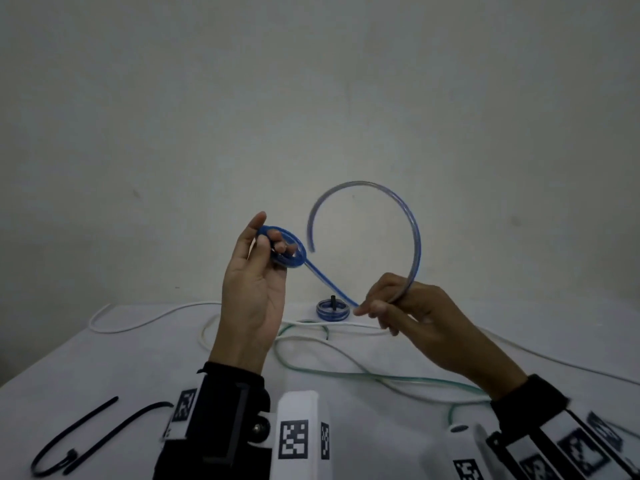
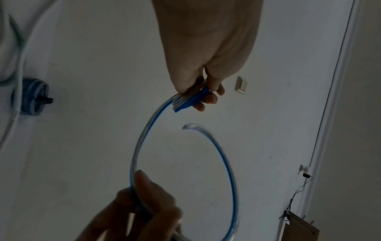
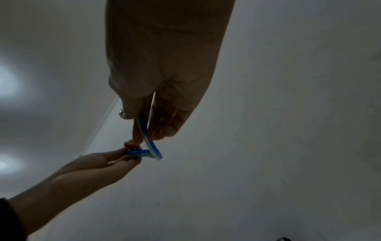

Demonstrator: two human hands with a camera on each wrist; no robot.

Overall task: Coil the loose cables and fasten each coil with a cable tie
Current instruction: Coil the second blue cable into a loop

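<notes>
Raised above the table, my left hand (image 1: 268,249) pinches a small coil (image 1: 289,251) wound from a clear cable with a blue stripe (image 1: 414,233). From the coil the cable runs down to my right hand (image 1: 377,308), which grips it, then arcs up and over to a free end near the coil. In the left wrist view the left hand (image 2: 203,96) holds the coil (image 2: 188,100), with the cable's loop (image 2: 144,138) below it. The right wrist view shows the right hand (image 3: 148,130) pinching the blue cable (image 3: 152,146).
A finished blue coil (image 1: 331,310) fastened with a black tie sits at the table's far edge. Loose white (image 1: 145,320) and green-tinted (image 1: 346,375) cables sprawl across the white table (image 1: 104,358). Two black cable ties (image 1: 79,434) lie front left. A wall stands behind.
</notes>
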